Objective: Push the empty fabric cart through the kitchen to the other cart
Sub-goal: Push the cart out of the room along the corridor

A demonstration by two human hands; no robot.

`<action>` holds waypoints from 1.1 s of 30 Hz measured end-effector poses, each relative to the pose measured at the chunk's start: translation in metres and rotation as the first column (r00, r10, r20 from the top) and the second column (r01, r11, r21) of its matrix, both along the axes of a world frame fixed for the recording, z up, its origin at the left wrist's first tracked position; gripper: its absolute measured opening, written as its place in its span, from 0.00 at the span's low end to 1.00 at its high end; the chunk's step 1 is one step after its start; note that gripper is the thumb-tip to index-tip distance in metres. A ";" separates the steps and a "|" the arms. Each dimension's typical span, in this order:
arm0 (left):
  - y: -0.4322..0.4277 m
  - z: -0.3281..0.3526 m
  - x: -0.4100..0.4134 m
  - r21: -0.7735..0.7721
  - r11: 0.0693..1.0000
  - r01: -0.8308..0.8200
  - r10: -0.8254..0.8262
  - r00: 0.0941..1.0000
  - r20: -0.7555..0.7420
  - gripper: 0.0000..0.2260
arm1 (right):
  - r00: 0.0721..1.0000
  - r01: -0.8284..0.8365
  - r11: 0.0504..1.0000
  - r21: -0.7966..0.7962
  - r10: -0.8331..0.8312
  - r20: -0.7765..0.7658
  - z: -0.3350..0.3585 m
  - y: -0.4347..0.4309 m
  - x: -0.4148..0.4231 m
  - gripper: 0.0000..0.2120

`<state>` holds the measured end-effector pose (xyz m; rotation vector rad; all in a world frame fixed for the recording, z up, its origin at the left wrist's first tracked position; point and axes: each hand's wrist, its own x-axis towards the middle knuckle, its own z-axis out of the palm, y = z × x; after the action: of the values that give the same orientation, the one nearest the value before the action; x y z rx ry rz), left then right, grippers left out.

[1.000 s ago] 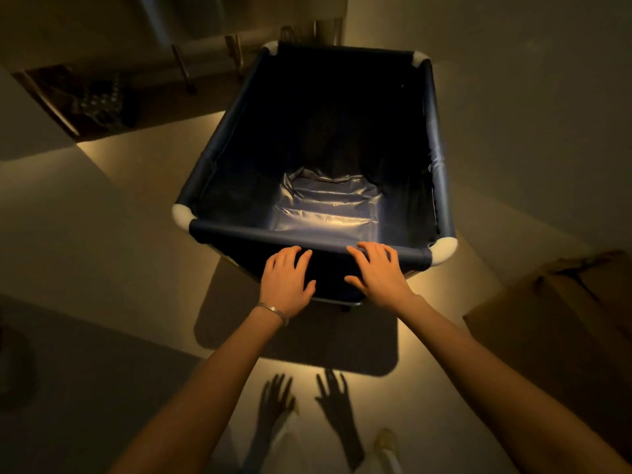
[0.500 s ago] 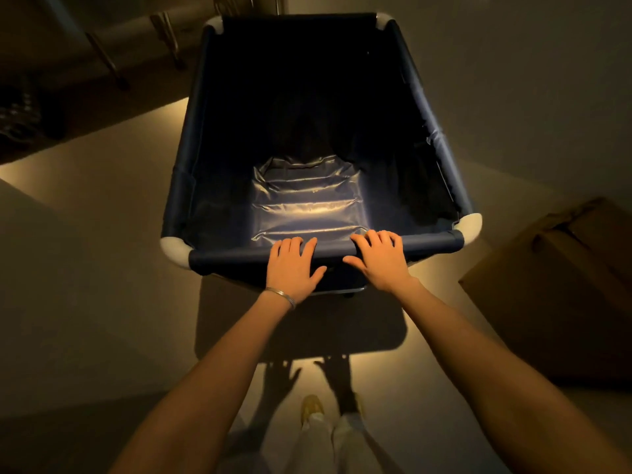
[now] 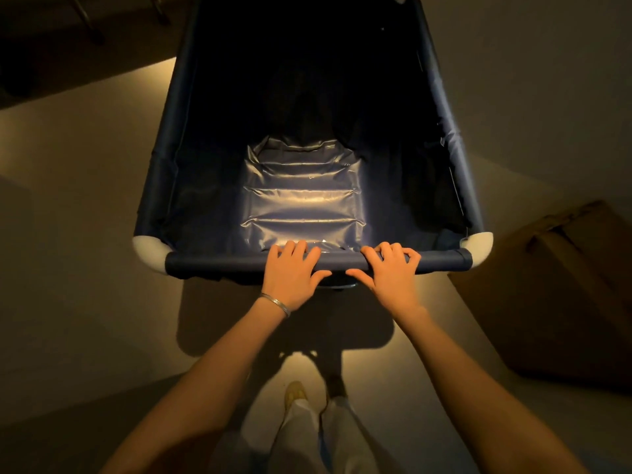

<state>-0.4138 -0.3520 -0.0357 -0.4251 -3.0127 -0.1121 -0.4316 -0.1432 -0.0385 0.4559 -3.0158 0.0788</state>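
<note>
A dark blue fabric cart [image 3: 219, 262] with white corner caps fills the middle of the view, and its shiny floor holds nothing. My left hand [image 3: 290, 277], with a thin bracelet on the wrist, lies over the near top rail. My right hand [image 3: 390, 273] rests on the same rail just to the right, fingers curled over it. The cart's far end is lost in darkness. The other cart is not in view.
A brown cardboard box [image 3: 554, 289] stands on the floor close to the cart's near right corner. Metal legs of some furniture [image 3: 85, 25] show at the top left. A plain wall [image 3: 547, 80] runs along the right. The room is dim.
The cart has rolled forward and turned to point straight ahead. Both hands stayed on the near rail. The furniture at top left has slid further out of view.
</note>
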 end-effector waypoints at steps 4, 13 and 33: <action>0.000 -0.001 -0.011 -0.012 1.000 -0.006 0.007 1.000 0.016 0.20 | 1.000 -0.001 0.999 -0.046 0.001 0.001 0.000 -0.002 -0.011 0.30; 0.007 -0.001 -0.062 0.021 0.998 -0.067 0.067 0.998 0.016 0.20 | 0.998 -0.050 0.998 -0.047 0.049 -0.030 -0.001 0.004 -0.073 0.31; 0.020 0.010 -0.259 -0.020 0.898 -0.440 0.439 0.891 0.116 0.20 | 0.947 -0.307 0.951 -0.042 0.310 0.082 0.004 -0.010 -0.331 0.25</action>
<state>-0.6731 -0.3318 -0.0255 0.2827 -3.1310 -0.1139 -0.7628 -0.1534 -0.0340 0.9429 -2.9935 0.1674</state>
